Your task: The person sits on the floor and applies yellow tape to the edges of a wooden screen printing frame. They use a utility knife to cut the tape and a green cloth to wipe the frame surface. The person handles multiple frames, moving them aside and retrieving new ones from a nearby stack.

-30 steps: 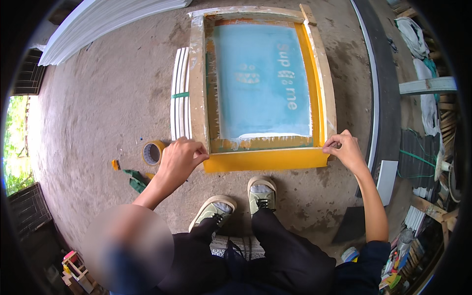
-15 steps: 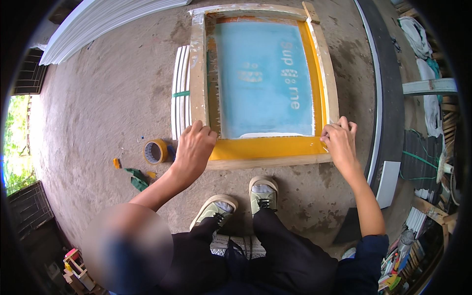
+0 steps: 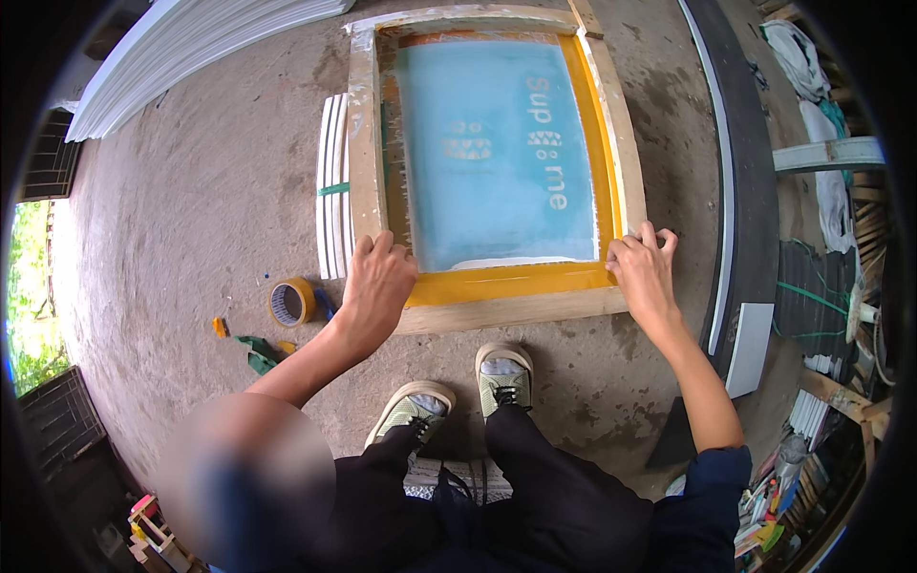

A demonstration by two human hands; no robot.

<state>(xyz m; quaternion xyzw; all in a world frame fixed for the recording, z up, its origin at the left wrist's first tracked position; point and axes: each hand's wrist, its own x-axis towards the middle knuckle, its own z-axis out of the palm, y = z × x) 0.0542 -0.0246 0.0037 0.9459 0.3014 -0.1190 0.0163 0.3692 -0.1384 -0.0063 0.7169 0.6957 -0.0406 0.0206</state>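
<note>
A wooden screen-printing frame (image 3: 516, 312) lies on the floor in front of my shoes. Its pale blue mesh (image 3: 497, 181) bears pale lettering and a small pattern. A wide strip of shiny yellow tape (image 3: 506, 280) runs along the near side, between my two hands. My left hand (image 3: 377, 284) is closed on the strip's left end, its fingers curled by the near left corner. At the near right corner, my right hand (image 3: 646, 277) pinches the other end. Another yellow band (image 3: 585, 124) lines the right inner side. My fingertips are partly hidden.
A yellow tape roll (image 3: 290, 302) and a green scrap (image 3: 256, 354) lie left on the concrete floor. White strips (image 3: 331, 210) bound with green stand against the frame's left side. More long white strips (image 3: 191, 57) lie at far left; a dark board (image 3: 750, 210) runs along the right.
The whole view has shifted slightly, moving the frame left in the picture. Both hands keep their places at the near corners, with the tape strip still between them.
</note>
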